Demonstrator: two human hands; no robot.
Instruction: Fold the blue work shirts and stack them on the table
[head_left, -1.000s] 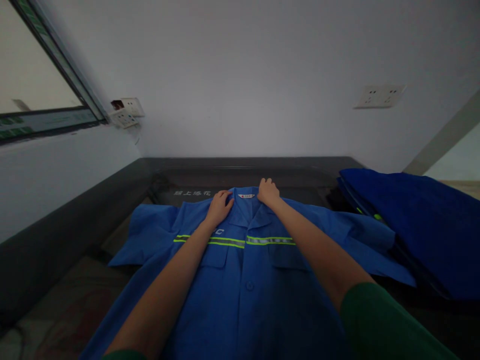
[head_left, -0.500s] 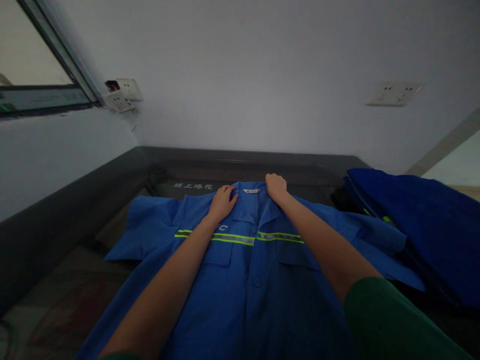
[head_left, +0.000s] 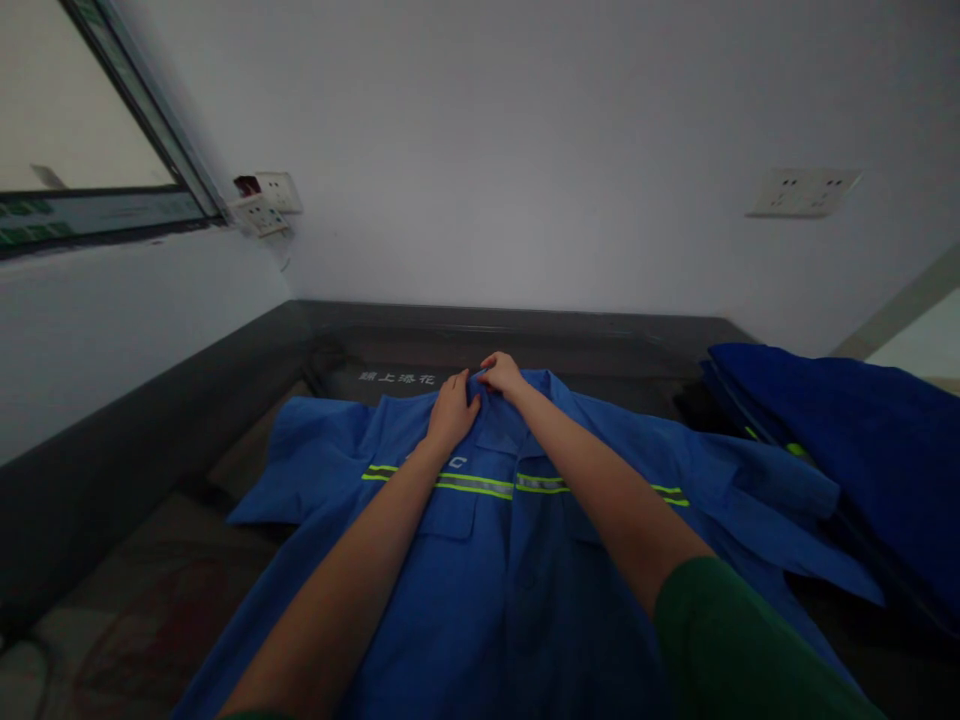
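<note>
On the dark surface point(head_left: 600, 347), the right hand point(head_left: 501, 376) pinches the shirt collar point(head_left: 537, 378), left hand point(head_left: 453, 414) lying flat; tugging could wrinkle it.

The blue work shirt point(head_left: 465, 590) before me is smooth, matt cloth; its reflective strips point(head_left: 540, 484) look slicker, with a faint sheen. My green sleeve point(head_left: 739, 625) is matt fabric too, the socket plate point(head_left: 806, 192) smooth plastic.
</note>
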